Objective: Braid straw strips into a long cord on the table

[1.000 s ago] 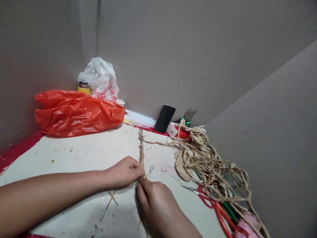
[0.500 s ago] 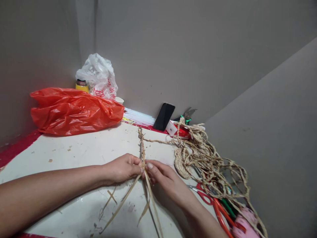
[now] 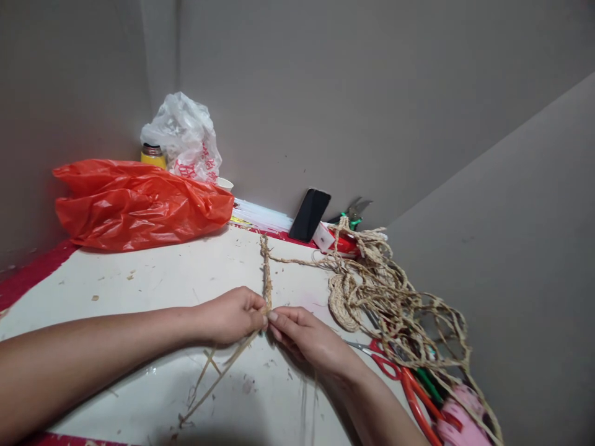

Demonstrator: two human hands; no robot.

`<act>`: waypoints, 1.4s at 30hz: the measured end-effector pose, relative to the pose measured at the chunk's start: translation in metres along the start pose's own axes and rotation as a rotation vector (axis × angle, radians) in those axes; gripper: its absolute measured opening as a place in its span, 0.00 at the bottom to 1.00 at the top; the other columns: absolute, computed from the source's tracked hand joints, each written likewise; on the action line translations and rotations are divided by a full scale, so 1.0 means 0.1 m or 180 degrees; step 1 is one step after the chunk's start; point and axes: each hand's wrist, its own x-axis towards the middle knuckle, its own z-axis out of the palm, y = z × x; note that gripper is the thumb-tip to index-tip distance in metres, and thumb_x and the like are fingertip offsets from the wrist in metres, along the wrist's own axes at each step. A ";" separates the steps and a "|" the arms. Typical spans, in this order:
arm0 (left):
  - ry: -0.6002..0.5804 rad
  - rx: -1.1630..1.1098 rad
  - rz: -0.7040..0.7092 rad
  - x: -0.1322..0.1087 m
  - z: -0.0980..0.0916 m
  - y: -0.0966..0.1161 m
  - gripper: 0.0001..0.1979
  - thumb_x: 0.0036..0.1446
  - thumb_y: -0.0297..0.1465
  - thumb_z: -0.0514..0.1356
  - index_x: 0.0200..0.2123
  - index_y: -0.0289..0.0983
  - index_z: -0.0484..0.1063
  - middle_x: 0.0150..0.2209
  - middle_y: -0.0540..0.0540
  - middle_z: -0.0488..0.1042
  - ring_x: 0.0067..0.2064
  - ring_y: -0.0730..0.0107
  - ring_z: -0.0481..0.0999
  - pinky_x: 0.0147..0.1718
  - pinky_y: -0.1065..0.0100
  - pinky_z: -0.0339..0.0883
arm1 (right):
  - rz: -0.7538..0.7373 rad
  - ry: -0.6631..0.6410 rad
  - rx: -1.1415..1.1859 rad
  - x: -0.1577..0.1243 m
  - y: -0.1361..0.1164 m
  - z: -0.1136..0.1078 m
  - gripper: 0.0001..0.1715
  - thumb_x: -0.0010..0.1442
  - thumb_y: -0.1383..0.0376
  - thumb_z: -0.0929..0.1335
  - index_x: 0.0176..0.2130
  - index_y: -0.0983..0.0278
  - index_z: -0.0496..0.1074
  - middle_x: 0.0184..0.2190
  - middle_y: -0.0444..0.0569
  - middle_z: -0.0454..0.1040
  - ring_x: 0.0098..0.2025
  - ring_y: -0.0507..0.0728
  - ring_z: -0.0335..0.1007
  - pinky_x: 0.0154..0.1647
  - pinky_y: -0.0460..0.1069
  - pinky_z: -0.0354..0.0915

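A braided straw cord (image 3: 266,272) runs down the middle of the white tabletop, its near end between my two hands. My left hand (image 3: 239,316) is closed, pinching the cord's end between thumb and fingers. Just to the right, my right hand (image 3: 302,331) is also closed, with thumb and fingertips pinched at the same spot. A loose straw strand (image 3: 218,381) trails from under my left hand toward the lower left. Other strands below my right hand are faint and blurred. The fingertips hide the exact crossing of the strands.
A tangled heap of braided straw rope (image 3: 385,291) lies at right, beside red-handled scissors (image 3: 383,359) and large orange-red handles (image 3: 413,396). Behind are a leaning phone (image 3: 310,215), pliers (image 3: 356,212), a red plastic bag (image 3: 144,207), a white plastic bag (image 3: 183,133) and a yellow bottle (image 3: 153,156).
My right hand has moved slightly left and down, its fingertips now meeting my left hand's. The strands that hung plainly between my hands are now blurred or out of sight.
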 end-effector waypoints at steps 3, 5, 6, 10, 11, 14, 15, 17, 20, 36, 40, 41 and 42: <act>0.0157 0.0699 0.0119 -0.04 0.00 0.02 0.11 0.52 0.32 0.52 0.27 0.33 0.71 0.21 0.53 0.63 0.24 0.75 0.58 0.24 0.73 0.51 | 0.0003 0.0396 0.0203 0.01 0.01 0.09 0.23 0.57 0.54 0.64 0.18 0.63 0.58 0.11 0.34 0.48 0.14 0.45 0.37 0.16 0.45 0.35; 0.0183 0.0878 0.0203 -0.07 0.01 0.06 0.12 0.53 0.31 0.49 0.28 0.33 0.72 0.22 0.52 0.65 0.26 0.74 0.60 0.26 0.73 0.53 | -0.0012 0.0698 0.0229 0.01 0.01 0.15 0.21 0.56 0.56 0.64 0.18 0.64 0.60 0.10 0.34 0.48 0.13 0.44 0.38 0.15 0.44 0.36; 0.0153 0.0891 0.0186 -0.09 0.02 0.09 0.12 0.53 0.30 0.49 0.28 0.34 0.72 0.22 0.52 0.65 0.26 0.74 0.61 0.27 0.73 0.54 | -0.0026 0.0812 0.0233 0.01 0.01 0.18 0.20 0.56 0.56 0.64 0.19 0.64 0.61 0.10 0.34 0.49 0.13 0.44 0.39 0.15 0.44 0.37; 0.0250 0.0866 -0.0081 -0.18 0.09 0.16 0.10 0.54 0.30 0.48 0.27 0.35 0.68 0.21 0.52 0.63 0.25 0.73 0.61 0.26 0.73 0.54 | -0.0119 0.0987 0.0556 0.00 0.03 0.28 0.21 0.54 0.56 0.66 0.18 0.63 0.59 0.10 0.34 0.49 0.12 0.44 0.39 0.14 0.44 0.38; 0.0321 0.0908 -0.0084 -0.20 0.12 0.17 0.10 0.54 0.30 0.48 0.27 0.35 0.67 0.21 0.52 0.63 0.25 0.73 0.62 0.26 0.73 0.54 | -0.0114 0.0963 0.0704 0.00 0.04 0.30 0.22 0.53 0.55 0.66 0.17 0.63 0.57 0.09 0.34 0.49 0.12 0.44 0.39 0.13 0.44 0.38; 0.0485 0.1094 -0.0072 -0.25 0.21 0.18 0.07 0.54 0.28 0.48 0.29 0.36 0.65 0.21 0.51 0.66 0.26 0.72 0.64 0.27 0.72 0.55 | 0.0019 0.0826 0.1133 -0.01 0.04 0.35 0.25 0.53 0.53 0.66 0.16 0.62 0.55 0.09 0.34 0.49 0.10 0.43 0.38 0.11 0.43 0.36; 0.0533 0.1133 -0.0126 -0.26 0.25 0.18 0.07 0.53 0.27 0.48 0.30 0.36 0.65 0.21 0.51 0.67 0.25 0.72 0.65 0.27 0.72 0.55 | 0.0052 0.0804 0.1233 -0.01 0.04 0.36 0.25 0.52 0.52 0.67 0.16 0.62 0.55 0.08 0.33 0.49 0.10 0.43 0.38 0.11 0.43 0.36; 0.0588 0.1128 -0.0252 -0.27 0.30 0.18 0.07 0.52 0.26 0.48 0.32 0.36 0.65 0.21 0.51 0.68 0.25 0.72 0.65 0.27 0.72 0.56 | 0.0080 0.0775 0.1355 -0.01 0.03 0.38 0.25 0.52 0.53 0.68 0.16 0.63 0.55 0.09 0.33 0.50 0.10 0.42 0.38 0.11 0.42 0.36; 0.0486 0.0885 -0.0291 -0.28 0.31 0.19 0.10 0.50 0.25 0.50 0.37 0.35 0.66 0.22 0.51 0.70 0.24 0.73 0.66 0.26 0.72 0.55 | 0.0074 0.0724 0.1471 -0.02 0.01 0.37 0.23 0.51 0.54 0.69 0.18 0.63 0.57 0.09 0.33 0.51 0.10 0.42 0.38 0.11 0.42 0.36; 0.0208 -0.0218 -0.0022 -0.01 0.05 0.07 0.09 0.50 0.32 0.49 0.23 0.35 0.64 0.19 0.54 0.62 0.23 0.76 0.59 0.27 0.72 0.56 | 0.0213 -0.0092 0.1652 -0.02 -0.03 0.12 0.17 0.51 0.56 0.71 0.27 0.67 0.67 0.12 0.30 0.46 0.14 0.42 0.30 0.13 0.41 0.32; 0.0161 0.0449 0.0115 -0.03 0.00 0.08 0.14 0.51 0.33 0.48 0.25 0.34 0.71 0.23 0.51 0.68 0.25 0.74 0.62 0.29 0.71 0.57 | 0.0161 -0.0062 0.0993 -0.04 -0.02 0.06 0.17 0.53 0.54 0.69 0.28 0.66 0.68 0.11 0.31 0.45 0.14 0.44 0.33 0.14 0.42 0.34; 0.0150 0.0572 0.0108 -0.03 -0.02 0.07 0.15 0.51 0.33 0.48 0.26 0.34 0.72 0.23 0.50 0.69 0.26 0.73 0.63 0.30 0.71 0.57 | 0.0082 0.0000 0.0716 -0.05 -0.02 0.05 0.17 0.54 0.54 0.68 0.27 0.66 0.68 0.12 0.32 0.47 0.14 0.44 0.36 0.15 0.42 0.36; 0.0145 0.0669 0.0096 -0.03 -0.03 0.07 0.15 0.51 0.32 0.48 0.26 0.34 0.73 0.23 0.50 0.69 0.26 0.73 0.64 0.30 0.71 0.57 | -0.0005 0.0066 0.0407 -0.05 -0.02 0.04 0.16 0.55 0.55 0.67 0.27 0.66 0.68 0.13 0.34 0.50 0.15 0.45 0.39 0.15 0.42 0.39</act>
